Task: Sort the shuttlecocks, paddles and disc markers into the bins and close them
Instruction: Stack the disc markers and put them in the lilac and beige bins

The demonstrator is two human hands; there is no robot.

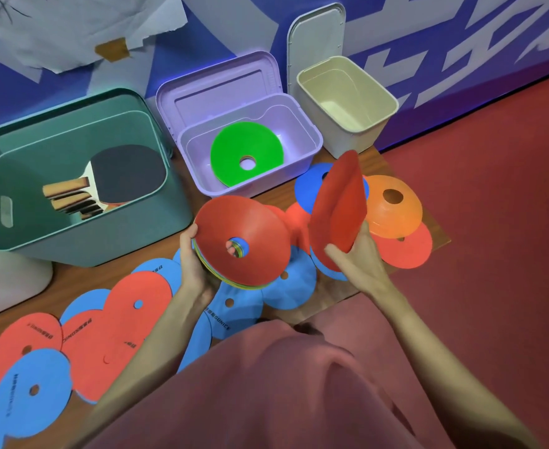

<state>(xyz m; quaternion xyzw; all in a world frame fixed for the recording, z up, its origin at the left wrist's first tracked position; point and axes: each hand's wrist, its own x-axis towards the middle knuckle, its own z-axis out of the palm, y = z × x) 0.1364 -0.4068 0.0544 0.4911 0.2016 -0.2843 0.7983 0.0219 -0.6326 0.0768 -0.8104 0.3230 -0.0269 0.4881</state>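
Pink fabric (299, 393) of my clothing fills the lower view; both forearms reach out from it over a wooden board (331, 286). My left hand (198, 264) grips a stack of disc markers (244, 241), red on top, other colours showing through the centre hole and at the lower rim; thumb on the left rim, fingers curled beneath. My right hand (360, 257) pinches a single red marker (338, 205) by its lower edge, held upright and bent, just beside the stack. Flat red and blue markers (114, 322) lie overlapping on the board, left and below; an orange cone (393, 205) sits on more markers, right of my right hand. Three open bins stand behind: green bin (88, 234) holding paddles (117, 176); purple bin (250, 189) holding one green marker (244, 157); cream bin (347, 131), lid (315, 37) upright behind it. No shuttlecocks can be made out.
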